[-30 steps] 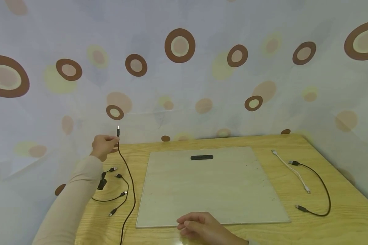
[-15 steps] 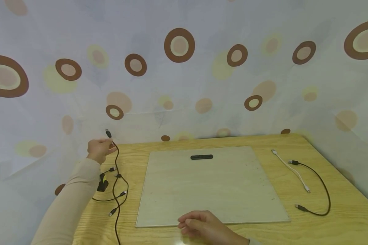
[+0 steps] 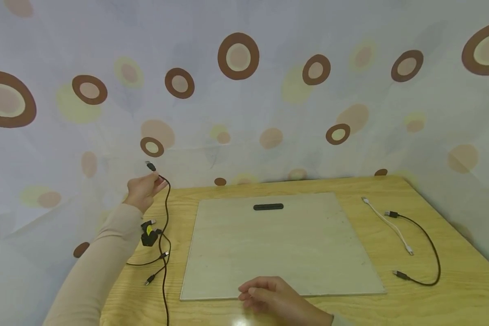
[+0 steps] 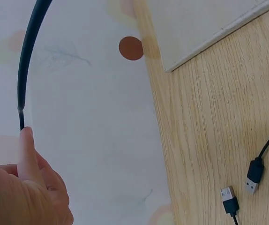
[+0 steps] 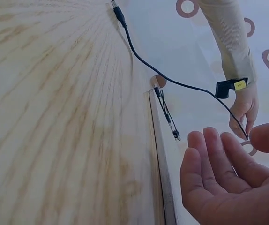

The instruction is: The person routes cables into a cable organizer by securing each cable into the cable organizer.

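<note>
Light wood-grain table (image 3: pixel 346 311) pushed up near a whitish, ring-patterned backdrop (image 3: pixel 261 108). Taking the pale board (image 3: pixel 285 249) as the clock's centre, the left hand (image 3: pixel 143 189) is up around ten, fingertips pinching a long black cable (image 3: pixel 166 215) just below its plug, the rest dangling down toward eight. The right hand (image 3: pixel 270 296) is at six by the near edge, fingers loosely curved and relaxed. A white cable (image 3: pixel 391 225) lies around three, and there's a black strip (image 3: pixel 268 207) near twelve.

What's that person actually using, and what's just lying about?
In use:
left hand, pinching a long black cable

Apparently just lying about:
white cable
curved black cable on the right
loose black cables on the left
pale board
black bar
</note>
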The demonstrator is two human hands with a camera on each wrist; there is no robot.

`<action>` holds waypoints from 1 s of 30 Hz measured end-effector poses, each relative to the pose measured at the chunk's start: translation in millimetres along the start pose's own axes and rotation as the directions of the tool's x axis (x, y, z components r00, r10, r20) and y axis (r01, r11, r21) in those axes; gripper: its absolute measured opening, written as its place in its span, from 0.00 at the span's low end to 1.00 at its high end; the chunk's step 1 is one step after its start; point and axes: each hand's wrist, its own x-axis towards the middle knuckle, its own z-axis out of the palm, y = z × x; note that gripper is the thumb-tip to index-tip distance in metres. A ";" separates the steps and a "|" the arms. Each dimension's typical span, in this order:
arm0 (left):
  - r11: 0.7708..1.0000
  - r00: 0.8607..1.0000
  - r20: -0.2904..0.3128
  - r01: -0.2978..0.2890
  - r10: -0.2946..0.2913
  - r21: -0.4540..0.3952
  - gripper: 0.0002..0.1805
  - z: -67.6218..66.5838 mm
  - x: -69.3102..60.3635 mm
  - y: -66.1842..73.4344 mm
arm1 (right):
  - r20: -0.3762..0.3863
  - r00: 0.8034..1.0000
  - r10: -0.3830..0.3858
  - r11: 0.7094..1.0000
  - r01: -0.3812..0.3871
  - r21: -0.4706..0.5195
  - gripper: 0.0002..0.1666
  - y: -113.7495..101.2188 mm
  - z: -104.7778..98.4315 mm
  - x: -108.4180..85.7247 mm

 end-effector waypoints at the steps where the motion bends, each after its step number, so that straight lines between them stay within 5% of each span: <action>1: 1.000 1.000 -0.006 0.005 -0.005 -0.022 0.16 0.5 -0.5 0.4 | 0.003 1.000 -0.002 1.000 0.002 -0.003 0.24 -0.2 0.4 0.1; 13: 0.993 0.993 0.020 -0.113 0.113 0.017 0.25 -5.8 -2.9 0.5 | 0.069 0.997 0.035 0.991 -0.026 -0.129 0.21 -0.3 5.5 4.8; 23: 0.979 0.990 0.086 -0.127 0.115 0.158 0.27 -11.0 -8.9 -1.6 | 0.133 0.991 0.015 0.981 0.011 -0.191 0.20 1.6 -0.1 -2.3; 30: 0.975 0.989 0.077 -0.140 0.128 0.170 0.27 -9.8 -7.1 -5.0 | 0.184 0.982 -0.036 0.961 0.085 -0.264 0.20 2.2 5.9 -0.8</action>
